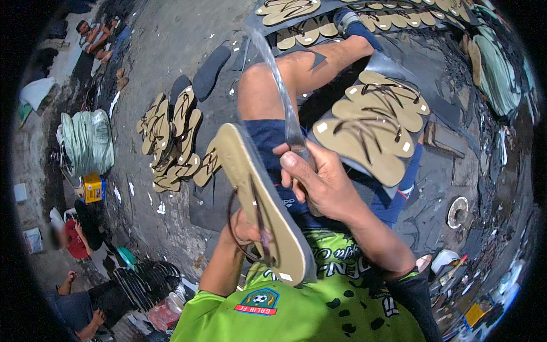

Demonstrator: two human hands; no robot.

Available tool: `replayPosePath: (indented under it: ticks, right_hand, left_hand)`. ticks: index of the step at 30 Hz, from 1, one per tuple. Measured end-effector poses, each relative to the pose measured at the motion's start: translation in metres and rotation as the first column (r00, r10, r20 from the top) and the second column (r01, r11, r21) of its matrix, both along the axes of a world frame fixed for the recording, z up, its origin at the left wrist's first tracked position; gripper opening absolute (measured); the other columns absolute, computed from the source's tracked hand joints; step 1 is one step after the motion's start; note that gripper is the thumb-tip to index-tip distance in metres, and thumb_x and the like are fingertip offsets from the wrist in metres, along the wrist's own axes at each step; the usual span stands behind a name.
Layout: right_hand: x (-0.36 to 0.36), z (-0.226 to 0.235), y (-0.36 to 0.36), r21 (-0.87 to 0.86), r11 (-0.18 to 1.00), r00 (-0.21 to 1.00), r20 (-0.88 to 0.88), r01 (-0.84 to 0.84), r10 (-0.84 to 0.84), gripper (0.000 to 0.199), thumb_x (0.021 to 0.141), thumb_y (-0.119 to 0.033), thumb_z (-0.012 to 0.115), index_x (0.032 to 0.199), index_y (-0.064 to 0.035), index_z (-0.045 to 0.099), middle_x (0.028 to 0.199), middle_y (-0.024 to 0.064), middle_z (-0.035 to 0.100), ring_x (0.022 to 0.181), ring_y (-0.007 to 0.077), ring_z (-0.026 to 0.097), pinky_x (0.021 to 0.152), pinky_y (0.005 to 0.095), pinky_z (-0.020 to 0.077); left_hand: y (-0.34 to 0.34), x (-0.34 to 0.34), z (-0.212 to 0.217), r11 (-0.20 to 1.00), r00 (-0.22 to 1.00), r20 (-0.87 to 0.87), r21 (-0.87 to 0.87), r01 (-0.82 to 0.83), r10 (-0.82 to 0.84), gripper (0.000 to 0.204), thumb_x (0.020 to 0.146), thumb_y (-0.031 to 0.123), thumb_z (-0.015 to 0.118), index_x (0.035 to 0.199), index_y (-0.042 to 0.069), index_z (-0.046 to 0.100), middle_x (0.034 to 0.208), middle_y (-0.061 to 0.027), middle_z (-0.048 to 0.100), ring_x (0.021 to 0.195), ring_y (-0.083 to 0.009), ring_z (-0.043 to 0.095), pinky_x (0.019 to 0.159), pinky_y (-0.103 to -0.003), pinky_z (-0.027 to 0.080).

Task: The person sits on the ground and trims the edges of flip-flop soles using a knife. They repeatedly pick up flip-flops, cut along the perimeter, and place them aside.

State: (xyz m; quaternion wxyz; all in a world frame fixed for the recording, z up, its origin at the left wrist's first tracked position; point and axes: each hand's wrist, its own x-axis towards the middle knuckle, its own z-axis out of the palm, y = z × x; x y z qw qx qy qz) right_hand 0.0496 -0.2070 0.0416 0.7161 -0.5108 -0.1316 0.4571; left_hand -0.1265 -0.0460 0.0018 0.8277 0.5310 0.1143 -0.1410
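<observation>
Upright before my body, a tan flip-flop [245, 171] with a dark grey edge and thin brown straps is tilted to the left. My left hand [244, 229] grips it from behind around the strap area, and the sole hides some of the fingers. A knife [277, 80] with a long, narrow blade points up and away, blurred toward its tip. Its handle is in my closed right hand [323, 181], just right of the flip-flop. On my right leg lies a stack of tan flip-flops [387, 153] with brown straps and small white stickers.
On the floor at left sits a pile of flip-flops [185, 134], beside a dark sole piece [211, 72]. Rows of flip-flops [393, 21] run along the far side. Bundled sacks [87, 142], a yellow box [93, 187] and a ring-shaped object [457, 212] lie around. Other people sit at far left.
</observation>
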Motion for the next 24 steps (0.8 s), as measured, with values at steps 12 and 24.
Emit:
replayPosePath:
  ticks: [12, 24]
  right_hand:
    - [-0.017, 0.018, -0.037, -0.159, 0.93, 0.828, 0.522, 0.331, -0.206, 0.017, 0.087, -0.013, 0.067, 0.089, 0.0026, 0.06, 0.073, 0.0086, 0.065, 0.063, 0.0134, 0.061, 0.058, 0.0284, 0.0476]
    - [-0.031, 0.004, -0.047, -0.167, 0.937, 0.83, 0.53, 0.306, -0.176, 0.016, 0.086, -0.011, 0.07, 0.093, 0.0015, 0.063, 0.075, -0.0007, 0.062, 0.066, 0.0044, 0.055, 0.058, 0.0222, 0.0448]
  left_hand:
    - [-0.023, 0.044, 0.044, 0.968, 0.979, -0.021, -0.147, -0.203, 0.202, 0.062, 0.083, 0.021, 0.064, 0.136, -0.003, 0.042, 0.124, -0.0123, 0.058, 0.11, -0.0188, 0.059, 0.097, -0.033, 0.047]
    - [-0.049, 0.065, 0.047, 0.889, 0.894, -0.014, -0.099, -0.447, 0.448, 0.036, 0.098, 0.025, 0.051, 0.123, -0.001, 0.052, 0.109, -0.0087, 0.065, 0.094, -0.014, 0.064, 0.084, -0.029, 0.052]
